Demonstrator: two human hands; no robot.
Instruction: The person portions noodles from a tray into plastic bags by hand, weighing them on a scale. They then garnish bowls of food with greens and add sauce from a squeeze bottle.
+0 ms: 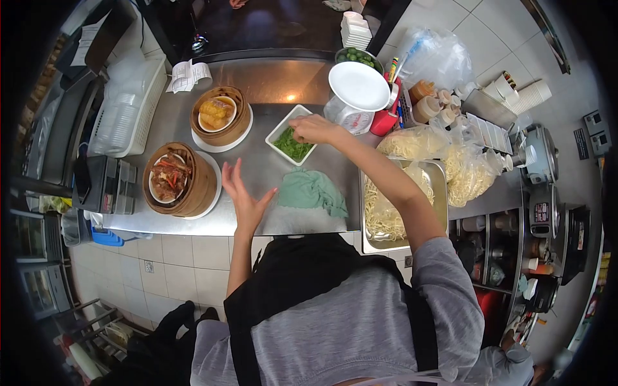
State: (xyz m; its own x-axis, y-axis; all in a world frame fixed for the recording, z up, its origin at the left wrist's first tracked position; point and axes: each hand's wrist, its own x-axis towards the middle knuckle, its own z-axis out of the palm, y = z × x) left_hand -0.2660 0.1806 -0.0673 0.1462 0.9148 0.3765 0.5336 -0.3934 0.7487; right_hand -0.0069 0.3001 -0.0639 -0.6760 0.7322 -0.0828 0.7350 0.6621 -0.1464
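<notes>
My right hand [311,128] reaches into a white rectangular dish [275,132] of chopped green herbs [291,145], its fingers closed at the upper side of the heap. What the fingertips pinch is hidden. Over the counter, my left hand [243,198] is spread with nothing in it, between the lower bamboo steamer [205,186] and a green cloth [313,191]. That steamer holds a bowl of brown pieces topped with red strips [170,176]. Behind it, a second bamboo steamer [242,119] holds a bowl of yellow rolls [215,113]. Both steamers stand on white plates.
A scale with a white plate [359,85] stands behind my right forearm. To the right are a metal tray of noodles [380,222], bagged noodles [470,174] and sauce bottles [426,108]. A white basket [149,103] with plastic containers is at the left. Other people are partly visible.
</notes>
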